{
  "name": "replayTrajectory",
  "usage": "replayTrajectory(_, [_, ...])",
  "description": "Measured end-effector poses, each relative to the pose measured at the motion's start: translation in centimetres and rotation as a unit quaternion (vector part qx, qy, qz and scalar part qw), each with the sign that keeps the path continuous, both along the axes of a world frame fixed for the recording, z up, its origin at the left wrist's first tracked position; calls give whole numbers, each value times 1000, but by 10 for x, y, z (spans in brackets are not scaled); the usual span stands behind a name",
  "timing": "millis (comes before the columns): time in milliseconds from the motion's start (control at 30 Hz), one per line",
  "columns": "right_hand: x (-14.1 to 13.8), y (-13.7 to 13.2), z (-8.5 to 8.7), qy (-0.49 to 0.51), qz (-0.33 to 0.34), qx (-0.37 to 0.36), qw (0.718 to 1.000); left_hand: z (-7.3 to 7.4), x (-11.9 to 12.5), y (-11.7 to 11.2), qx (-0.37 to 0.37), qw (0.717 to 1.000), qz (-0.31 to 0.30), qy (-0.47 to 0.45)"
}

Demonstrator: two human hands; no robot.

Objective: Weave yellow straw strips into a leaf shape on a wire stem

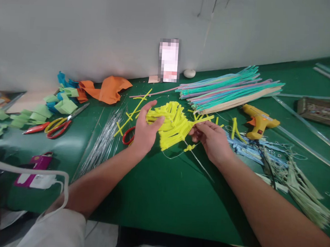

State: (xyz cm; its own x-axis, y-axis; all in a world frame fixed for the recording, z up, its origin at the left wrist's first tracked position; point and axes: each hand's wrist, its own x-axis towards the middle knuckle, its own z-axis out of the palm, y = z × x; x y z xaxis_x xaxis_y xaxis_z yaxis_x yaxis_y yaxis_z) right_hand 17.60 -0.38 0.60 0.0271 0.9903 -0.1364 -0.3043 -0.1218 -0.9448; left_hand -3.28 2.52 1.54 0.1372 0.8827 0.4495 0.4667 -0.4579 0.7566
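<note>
A yellow leaf-like piece made of rows of fuzzy pipe cleaners (pixel 172 125) is between my hands, with thin wire trailing from its lower edge. My left hand (pixel 147 131) holds its left side; the thumb rests over the strips, the index finger is raised, and the other fingers are hidden behind it. My right hand (pixel 213 139) pinches a yellow strip at the piece's right edge between thumb and fingers. Below that hand, a small yellow twist (pixel 190 148) sits on the wire. Red-handled scissors (pixel 128 135) lie partly hidden behind my left hand.
A bundle of coloured pipe cleaners (pixel 228 92) lies at the back. On the right are a yellow glue gun (pixel 258 121) and clear glue sticks (pixel 310 128). Loose wires (pixel 104 142) and another pair of scissors (pixel 66 123) lie left. A phone (pixel 169 60) leans on the wall.
</note>
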Motion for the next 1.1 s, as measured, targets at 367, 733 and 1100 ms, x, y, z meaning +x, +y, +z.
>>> replayTrajectory(367, [5,0,0,-474,-14,38,880,69,-57,27,-228,791,28,567])
replayTrajectory(733, [6,1,-8,-557,20,69,827,51,-56,31,-206,782,25,588])
replayTrajectory(1100, [8,5,-9,-528,11,39,848,59,-52,30,-204,823,38,528])
